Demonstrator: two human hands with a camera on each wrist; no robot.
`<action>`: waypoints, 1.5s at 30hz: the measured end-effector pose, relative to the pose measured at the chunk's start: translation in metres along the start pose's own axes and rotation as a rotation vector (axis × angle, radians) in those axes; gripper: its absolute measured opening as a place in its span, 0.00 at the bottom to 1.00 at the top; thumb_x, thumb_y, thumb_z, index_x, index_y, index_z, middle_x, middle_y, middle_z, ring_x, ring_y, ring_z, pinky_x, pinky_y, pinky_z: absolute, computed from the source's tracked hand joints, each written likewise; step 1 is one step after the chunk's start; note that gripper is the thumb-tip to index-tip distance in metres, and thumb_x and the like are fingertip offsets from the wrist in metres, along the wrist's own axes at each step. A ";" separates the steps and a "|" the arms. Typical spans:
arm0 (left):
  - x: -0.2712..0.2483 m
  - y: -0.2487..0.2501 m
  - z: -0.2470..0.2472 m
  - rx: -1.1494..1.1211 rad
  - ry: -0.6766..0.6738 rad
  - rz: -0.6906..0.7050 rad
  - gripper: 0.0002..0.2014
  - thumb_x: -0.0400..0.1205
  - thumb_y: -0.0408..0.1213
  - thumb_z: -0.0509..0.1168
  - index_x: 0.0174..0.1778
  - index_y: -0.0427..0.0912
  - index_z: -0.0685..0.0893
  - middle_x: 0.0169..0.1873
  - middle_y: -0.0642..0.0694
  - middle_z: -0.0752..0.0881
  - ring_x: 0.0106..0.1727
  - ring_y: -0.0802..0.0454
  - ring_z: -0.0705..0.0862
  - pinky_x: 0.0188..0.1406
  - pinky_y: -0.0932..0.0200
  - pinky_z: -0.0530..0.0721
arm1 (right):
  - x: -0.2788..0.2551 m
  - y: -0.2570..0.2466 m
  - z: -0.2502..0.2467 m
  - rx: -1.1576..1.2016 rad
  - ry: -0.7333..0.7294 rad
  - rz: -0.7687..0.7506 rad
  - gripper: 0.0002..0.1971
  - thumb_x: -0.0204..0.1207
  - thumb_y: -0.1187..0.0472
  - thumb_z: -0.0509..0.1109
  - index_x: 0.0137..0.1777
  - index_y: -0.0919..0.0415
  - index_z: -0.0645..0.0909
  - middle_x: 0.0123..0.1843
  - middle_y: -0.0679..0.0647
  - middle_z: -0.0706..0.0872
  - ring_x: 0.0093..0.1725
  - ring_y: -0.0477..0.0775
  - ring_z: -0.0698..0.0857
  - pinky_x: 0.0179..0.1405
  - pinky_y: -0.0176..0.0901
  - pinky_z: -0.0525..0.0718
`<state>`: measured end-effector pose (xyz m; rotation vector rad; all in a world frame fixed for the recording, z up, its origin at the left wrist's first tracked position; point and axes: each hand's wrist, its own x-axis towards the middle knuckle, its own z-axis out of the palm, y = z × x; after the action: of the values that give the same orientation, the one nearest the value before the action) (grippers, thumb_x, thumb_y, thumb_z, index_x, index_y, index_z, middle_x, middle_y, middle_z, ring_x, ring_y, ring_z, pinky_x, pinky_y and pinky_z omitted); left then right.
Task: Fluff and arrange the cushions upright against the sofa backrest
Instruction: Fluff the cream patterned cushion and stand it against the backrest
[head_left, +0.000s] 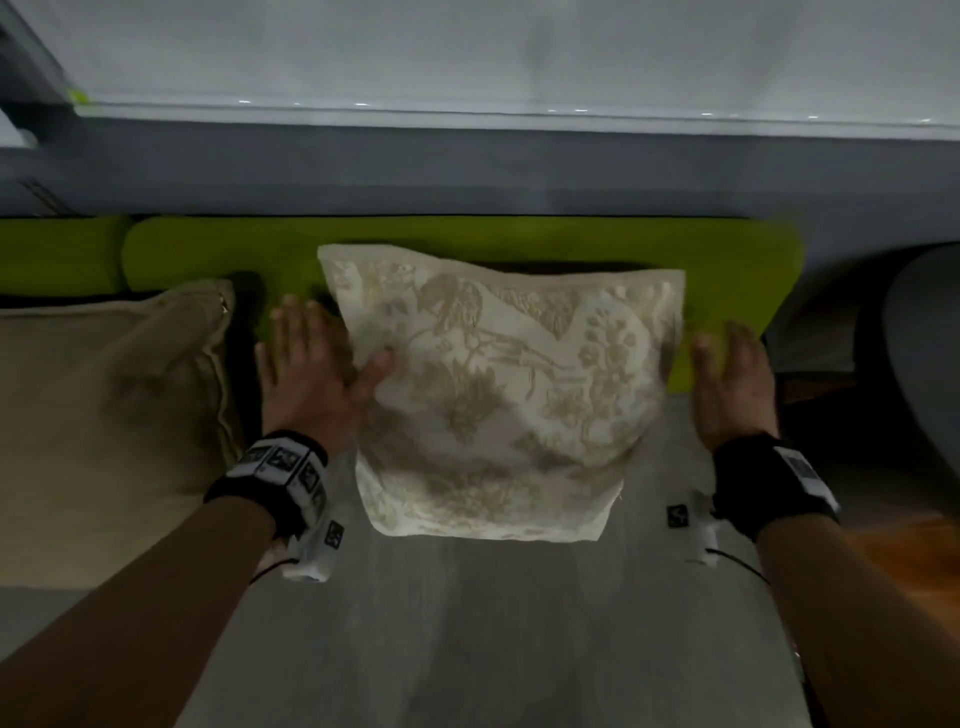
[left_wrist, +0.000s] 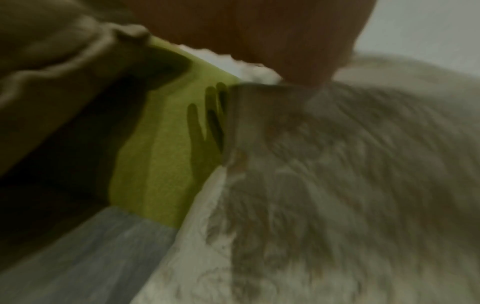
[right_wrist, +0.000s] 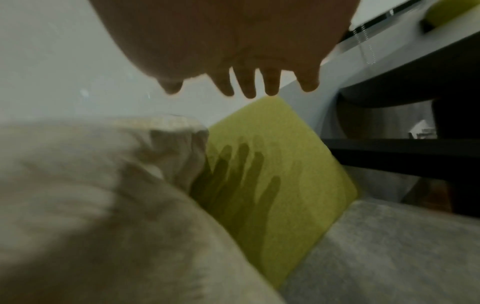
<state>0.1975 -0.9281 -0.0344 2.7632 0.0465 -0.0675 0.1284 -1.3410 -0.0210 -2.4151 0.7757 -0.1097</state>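
A cream cushion with a beige floral and bird pattern leans against the lime-green backrest on the grey seat. My left hand lies flat at the cushion's left edge, fingers straight, thumb touching the fabric. My right hand hovers just off the cushion's right edge with fingers spread; in the right wrist view the right hand holds nothing, and the cushion is blurred. The left wrist view shows the cushion close up and blurred, beside the backrest.
A plain tan cushion sits at the left, close to my left hand. A pale wall and grey ledge run behind the sofa. A dark rounded chair or table stands at the right over wooden floor.
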 end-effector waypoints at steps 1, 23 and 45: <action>-0.007 -0.005 -0.007 -0.131 0.085 -0.055 0.50 0.77 0.76 0.41 0.87 0.44 0.42 0.87 0.44 0.41 0.87 0.47 0.39 0.84 0.44 0.39 | -0.009 0.004 -0.005 0.148 0.110 0.013 0.48 0.76 0.23 0.47 0.88 0.55 0.62 0.88 0.59 0.64 0.86 0.62 0.63 0.85 0.58 0.60; -0.055 -0.043 0.033 -0.838 -0.476 -0.159 0.28 0.84 0.37 0.67 0.81 0.42 0.69 0.71 0.47 0.77 0.71 0.49 0.77 0.69 0.54 0.75 | -0.108 -0.108 0.046 -0.146 -0.026 -0.912 0.27 0.77 0.43 0.72 0.72 0.58 0.82 0.69 0.59 0.83 0.67 0.60 0.78 0.65 0.57 0.77; -0.106 0.006 -0.006 -1.423 -0.158 -0.389 0.10 0.81 0.43 0.71 0.58 0.56 0.86 0.55 0.52 0.91 0.55 0.50 0.90 0.52 0.46 0.88 | -0.105 -0.123 -0.053 0.387 0.103 -0.660 0.10 0.78 0.58 0.79 0.40 0.56 0.81 0.61 0.47 0.88 0.51 0.39 0.88 0.48 0.38 0.84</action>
<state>0.0920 -0.9340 -0.0214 1.2960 0.4075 -0.2405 0.0904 -1.2293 0.1021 -2.2008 -0.0373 -0.5877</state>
